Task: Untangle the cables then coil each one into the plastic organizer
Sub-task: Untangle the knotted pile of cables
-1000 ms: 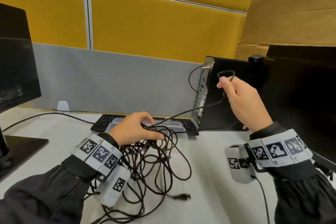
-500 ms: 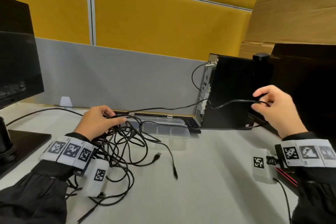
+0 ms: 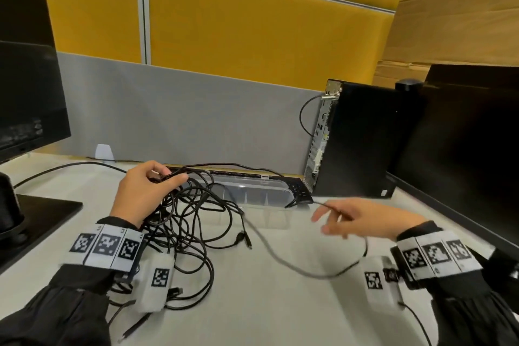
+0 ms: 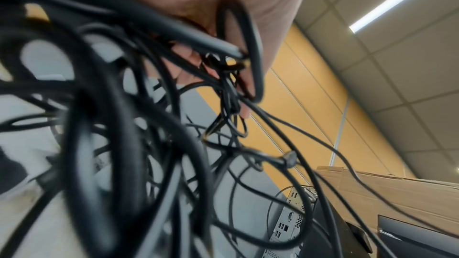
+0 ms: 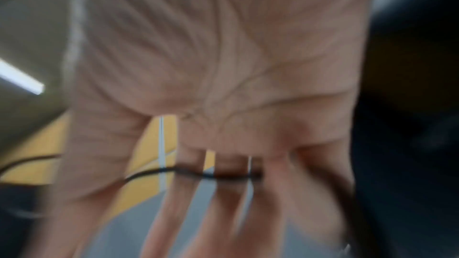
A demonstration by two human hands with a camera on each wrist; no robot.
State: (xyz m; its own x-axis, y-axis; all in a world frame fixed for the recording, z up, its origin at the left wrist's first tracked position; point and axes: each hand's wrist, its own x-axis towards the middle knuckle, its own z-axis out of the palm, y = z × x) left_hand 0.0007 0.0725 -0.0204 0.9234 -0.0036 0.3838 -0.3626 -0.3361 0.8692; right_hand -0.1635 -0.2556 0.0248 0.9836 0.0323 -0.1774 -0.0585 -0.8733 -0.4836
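Note:
A tangle of black cables (image 3: 193, 230) lies on the white desk at centre left. My left hand (image 3: 171, 177) grips several strands at the top of the tangle, fingers curled round them; the left wrist view shows the cables (image 4: 139, 144) bunched in my left hand (image 4: 223, 85). Just behind stands the clear plastic organizer (image 3: 252, 195), lid open. One loose cable (image 3: 306, 271) sags in a slack loop across the desk to my right hand (image 3: 323, 222). That hand hovers low with straight, spread fingers, and the cable (image 5: 223, 176) lies across my fingers (image 5: 223, 213); this view is blurred.
A black keyboard (image 3: 299, 191) sits behind the organizer. A PC tower (image 3: 362, 137) and a monitor (image 3: 466, 149) stand at the right, another monitor (image 3: 28, 87) with its base (image 3: 42, 216) at the left. A grey and yellow partition (image 3: 182, 112) closes the back.
My right hand has dropped from beside the PC tower to just above the desk and spread its fingers. The cable it held taut now hangs slack. The left hand stays on the tangle.

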